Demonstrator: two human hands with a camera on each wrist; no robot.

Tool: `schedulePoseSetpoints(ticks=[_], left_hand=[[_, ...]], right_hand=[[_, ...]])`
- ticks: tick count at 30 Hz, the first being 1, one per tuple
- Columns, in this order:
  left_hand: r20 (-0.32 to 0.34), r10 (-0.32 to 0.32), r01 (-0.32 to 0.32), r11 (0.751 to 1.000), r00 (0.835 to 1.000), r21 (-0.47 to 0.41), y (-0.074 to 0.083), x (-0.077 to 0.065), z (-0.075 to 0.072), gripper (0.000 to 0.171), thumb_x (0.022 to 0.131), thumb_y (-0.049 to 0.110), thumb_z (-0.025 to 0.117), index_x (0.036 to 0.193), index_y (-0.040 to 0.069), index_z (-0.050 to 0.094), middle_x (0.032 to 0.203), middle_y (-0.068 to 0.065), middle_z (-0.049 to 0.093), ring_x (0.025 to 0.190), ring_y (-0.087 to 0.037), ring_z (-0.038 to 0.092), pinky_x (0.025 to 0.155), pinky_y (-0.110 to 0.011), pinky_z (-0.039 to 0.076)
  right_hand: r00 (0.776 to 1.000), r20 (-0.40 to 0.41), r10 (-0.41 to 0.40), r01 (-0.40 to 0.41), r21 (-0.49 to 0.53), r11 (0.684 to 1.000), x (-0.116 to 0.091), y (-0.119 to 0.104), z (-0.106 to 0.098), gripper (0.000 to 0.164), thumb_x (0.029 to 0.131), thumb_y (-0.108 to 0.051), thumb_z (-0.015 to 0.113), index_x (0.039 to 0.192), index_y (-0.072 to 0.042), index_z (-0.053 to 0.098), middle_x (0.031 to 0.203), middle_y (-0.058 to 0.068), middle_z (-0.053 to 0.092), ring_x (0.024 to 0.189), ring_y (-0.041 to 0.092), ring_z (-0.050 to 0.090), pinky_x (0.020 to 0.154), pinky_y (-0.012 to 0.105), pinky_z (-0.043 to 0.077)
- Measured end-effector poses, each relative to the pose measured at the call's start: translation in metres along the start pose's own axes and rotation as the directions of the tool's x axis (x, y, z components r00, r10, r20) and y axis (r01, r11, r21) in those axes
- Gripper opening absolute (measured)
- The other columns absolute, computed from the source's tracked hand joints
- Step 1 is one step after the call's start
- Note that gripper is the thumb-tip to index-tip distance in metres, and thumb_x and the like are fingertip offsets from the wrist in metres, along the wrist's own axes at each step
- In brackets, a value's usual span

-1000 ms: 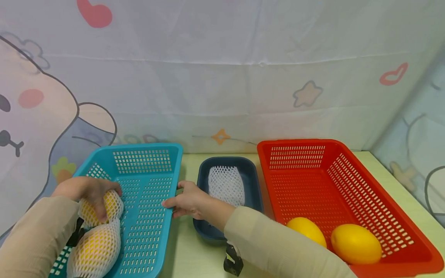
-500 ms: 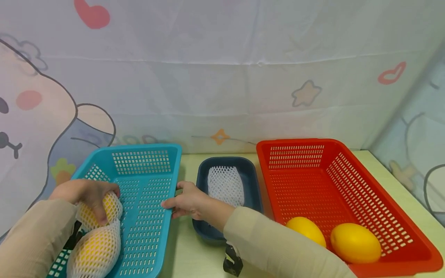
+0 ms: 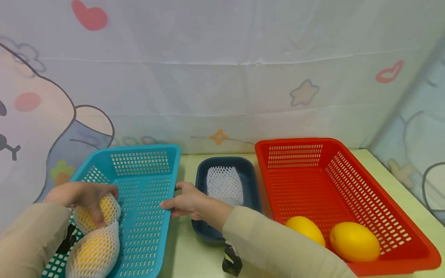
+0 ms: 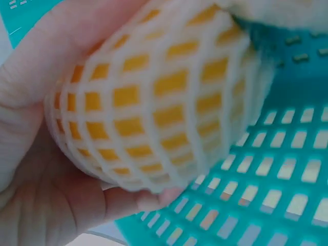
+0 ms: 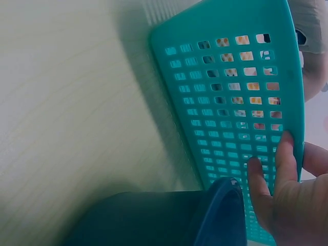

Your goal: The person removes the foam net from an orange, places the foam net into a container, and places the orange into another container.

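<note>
In the head view, a netted fruit [image 3: 112, 208] is gripped by the left hand [image 3: 83, 196] at the left side of the blue basket [image 3: 146, 227], its far side hidden by the fingers. A second fruit [image 3: 94, 253], also netted, is seen just nearer, cut off at the bottom edge. The basket's right rim is pinched by the right hand [image 3: 187, 202]. Beside it, a loose white net [image 3: 224, 185] is held in a dark tray [image 3: 252, 185], its front covered by the right forearm. Two bare yellow fruits [image 3: 354, 242] are held in the red basket [image 3: 295, 185], the left one partly hidden by the sleeve [image 3: 274, 243]. On the backdrop [image 3: 243, 85], pale coloured shapes under the printed animal's ear cannot be made out as lettering. In the left wrist view, the gripped fruit is shown close up between thumb and fingers; a blurred pale form is cropped at the upper right. In the right wrist view, two fingertips are pressed on the basket's outer wall, the thumb partly hidden beyond the rim; the tray is cut off below, and orange patches are glimpsed indistinctly through the holes.
</note>
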State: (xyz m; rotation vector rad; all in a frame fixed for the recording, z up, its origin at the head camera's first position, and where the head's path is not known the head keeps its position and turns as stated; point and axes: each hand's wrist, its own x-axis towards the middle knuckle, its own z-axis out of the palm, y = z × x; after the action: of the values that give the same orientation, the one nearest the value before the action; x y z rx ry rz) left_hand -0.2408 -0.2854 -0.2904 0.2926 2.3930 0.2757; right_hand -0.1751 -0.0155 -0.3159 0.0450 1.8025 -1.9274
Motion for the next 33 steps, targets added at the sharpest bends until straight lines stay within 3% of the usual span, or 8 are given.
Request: schedulePoseSetpoints(ticks=[7,16,22,33], left_hand=[[0.016,0.097,-0.095,0.993,0.995,-0.075,-0.002,-0.006,-0.008,0.075,0.06,0.011,0.086,0.118,0.008,0.04,0.096,-0.012,0.048,0.081,-0.025,0.051,0.062,-0.038,0.052],[-0.039,0.169,-0.169,0.986,0.985,-0.007,0.009,-0.012,-0.014,0.078,0.057,0.013,0.086,0.12,0.006,0.04,0.097,-0.011,0.049,0.08,-0.023,0.051,0.061,-0.036,0.051],[-0.073,0.256,-0.258,0.966,0.964,-0.024,0.021,-0.02,-0.026,0.075,0.062,0.016,0.084,0.122,0.005,0.039,0.097,-0.01,0.05,0.078,-0.021,0.052,0.06,-0.034,0.051],[-0.096,0.341,-0.352,0.927,0.935,-0.133,0.042,-0.031,-0.042,0.076,0.066,0.016,0.082,0.125,0.005,0.036,0.098,-0.013,0.051,0.077,-0.025,0.054,0.062,-0.036,0.052]], right_hand=[[1.0,-0.002,0.005,-0.005,0.0,1.0,0.0,-0.001,-0.002,0.041,0.083,0.005,0.065,0.12,0.003,0.046,0.082,0.015,0.065,0.082,0.032,0.067,0.07,0.035,0.055],[1.0,0.002,0.0,0.0,-0.008,1.0,-0.001,0.0,-0.001,0.04,0.083,0.004,0.065,0.119,0.003,0.046,0.089,0.02,0.066,0.079,0.03,0.068,0.069,0.035,0.055],[1.0,0.01,-0.004,0.004,-0.001,1.0,-0.001,0.001,-0.001,0.041,0.084,0.004,0.065,0.119,0.003,0.046,0.083,0.014,0.064,0.076,0.027,0.068,0.069,0.035,0.055],[1.0,0.012,-0.003,0.003,0.004,1.0,0.0,0.003,-0.001,0.04,0.084,0.003,0.065,0.12,0.002,0.045,0.084,0.014,0.064,0.078,0.028,0.068,0.069,0.035,0.055]])
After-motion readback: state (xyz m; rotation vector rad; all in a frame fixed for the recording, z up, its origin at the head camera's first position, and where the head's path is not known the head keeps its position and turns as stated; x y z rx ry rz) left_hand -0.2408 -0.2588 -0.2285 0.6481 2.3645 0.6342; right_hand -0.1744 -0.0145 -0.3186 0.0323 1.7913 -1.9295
